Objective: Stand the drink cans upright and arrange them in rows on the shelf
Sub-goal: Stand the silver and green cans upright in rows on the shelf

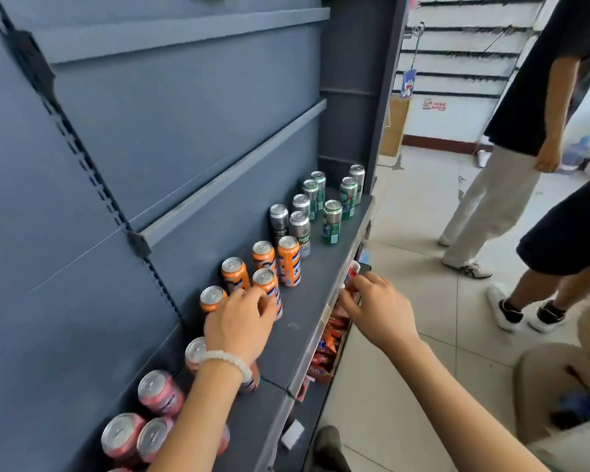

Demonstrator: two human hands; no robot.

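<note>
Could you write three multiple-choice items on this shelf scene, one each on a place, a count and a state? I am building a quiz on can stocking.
1. Where do the green drink cans stand on the grey metal shelf?
A. far end
B. nearest the camera
C. upper shelf

2. How many orange drink cans show?
A. two
B. five
C. nine

3. What is the left hand with the white bead bracelet doing?
A. hanging off the shelf
B. resting on the floor
C. touching an orange can

Answers:
1 A, they are the farthest cans, beyond the silver cans.
2 B, five orange tops can be counted.
3 C, its fingers meet the nearest front orange can.
</note>
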